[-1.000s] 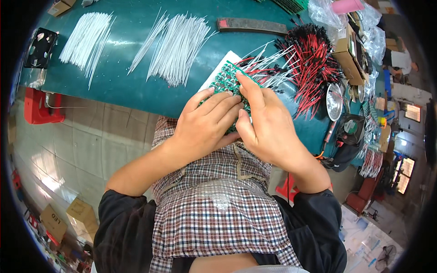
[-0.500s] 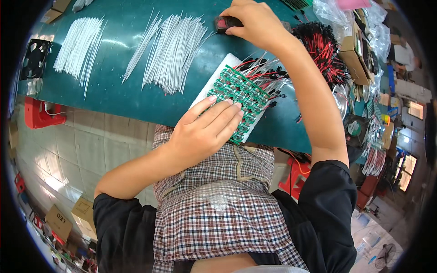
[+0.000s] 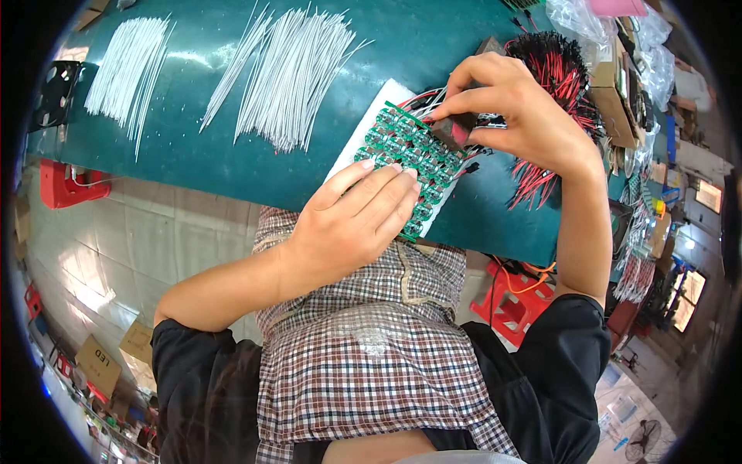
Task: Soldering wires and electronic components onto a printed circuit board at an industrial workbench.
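A green panel of small circuit boards [image 3: 390, 141] lies tilted on a white foam sheet [image 3: 396, 90] near the table's front edge. My left hand [image 3: 352, 216] rests flat on the panel, fingers stretched out. With thumb and fingers, my right hand [image 3: 522, 112] grips a small dark block with a pink face [image 3: 454, 131] at the panel's upper right edge. Whether the block touches the boards I cannot tell. White, red and black wires [image 3: 425, 100] stick out from beyond that edge, partly behind my right hand.
Bundles of white wires [image 3: 290, 81] and more white wires [image 3: 127, 73] lie on the green table [image 3: 193, 155]. A heap of red and black leads [image 3: 560, 73] sits at the right, beside a cardboard box [image 3: 614, 100] and clear plastic bags. Red stools [image 3: 510, 301] stand below.
My right hand has come nearer and to the right, bringing the dark block from the table's far part to the panel's edge. My left hand stays on the panel.
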`<state>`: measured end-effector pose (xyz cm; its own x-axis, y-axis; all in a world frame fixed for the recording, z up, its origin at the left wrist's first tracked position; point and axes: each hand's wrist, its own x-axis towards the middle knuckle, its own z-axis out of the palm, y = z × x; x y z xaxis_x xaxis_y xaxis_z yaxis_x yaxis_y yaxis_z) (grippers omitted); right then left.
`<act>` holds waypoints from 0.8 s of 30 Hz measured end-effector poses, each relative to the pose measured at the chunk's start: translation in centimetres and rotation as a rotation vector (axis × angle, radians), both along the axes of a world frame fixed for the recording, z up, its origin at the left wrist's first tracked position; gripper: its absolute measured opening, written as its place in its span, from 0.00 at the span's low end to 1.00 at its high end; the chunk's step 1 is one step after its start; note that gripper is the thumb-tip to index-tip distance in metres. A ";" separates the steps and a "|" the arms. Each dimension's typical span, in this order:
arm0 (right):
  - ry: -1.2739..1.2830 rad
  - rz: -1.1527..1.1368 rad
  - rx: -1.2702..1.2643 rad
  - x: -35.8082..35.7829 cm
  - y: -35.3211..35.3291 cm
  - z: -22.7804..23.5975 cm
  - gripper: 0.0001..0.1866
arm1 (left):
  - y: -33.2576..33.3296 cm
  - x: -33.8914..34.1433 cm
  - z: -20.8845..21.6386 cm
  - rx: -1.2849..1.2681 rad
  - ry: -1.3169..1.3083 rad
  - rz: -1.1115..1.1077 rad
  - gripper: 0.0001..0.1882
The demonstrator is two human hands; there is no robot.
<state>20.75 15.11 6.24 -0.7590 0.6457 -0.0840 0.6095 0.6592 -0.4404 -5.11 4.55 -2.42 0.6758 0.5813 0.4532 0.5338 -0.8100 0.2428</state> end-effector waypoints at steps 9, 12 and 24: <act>-0.063 -0.022 0.093 -0.2 -1.2 -1.1 0.21 | 0.1 0.1 0.1 -0.005 0.002 -0.009 0.21; -0.071 -0.020 0.145 -0.1 -1.5 -1.2 0.21 | 0.0 0.0 0.1 -0.003 0.023 -0.013 0.23; -0.058 -0.033 0.185 0.6 -2.1 -1.7 0.23 | -0.2 -0.2 0.1 -0.027 -0.006 -0.027 0.28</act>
